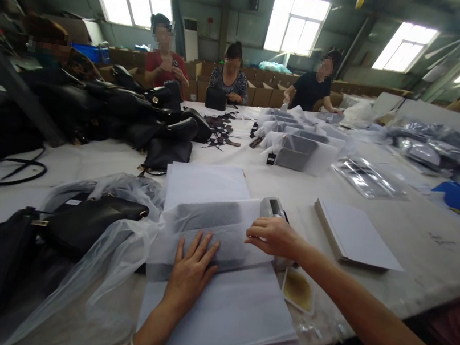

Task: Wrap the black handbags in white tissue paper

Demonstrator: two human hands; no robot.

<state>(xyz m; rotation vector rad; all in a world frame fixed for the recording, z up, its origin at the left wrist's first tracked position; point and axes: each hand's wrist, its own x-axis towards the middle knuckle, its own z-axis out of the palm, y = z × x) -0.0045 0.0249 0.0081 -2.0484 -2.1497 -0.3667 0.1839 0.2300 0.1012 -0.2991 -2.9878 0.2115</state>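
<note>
My left hand (pixel 190 279) lies flat with its fingers spread on a dark bag wrapped in thin white tissue paper (pixel 207 212). The bag shows through the paper as a grey shape. At the right edge of the wrap, my right hand (pixel 274 237) is closed with its fingertips pinched together; what they hold is too small to make out. Just behind that hand stands a tape dispenser (pixel 273 206), partly hidden by it. Under the wrapped bag are stacked sheets of white paper (pixel 230 311).
Black handbags (pixel 93 221) and clear plastic lie at left, with more black bags (pixel 114 109) behind. At right are a white stack of card (pixel 359 235), a small dish (pixel 299 289) and plastic sleeves (pixel 367 177). Tissue-wrapped bags (pixel 297 152) stand farther back. Several people sit across the table.
</note>
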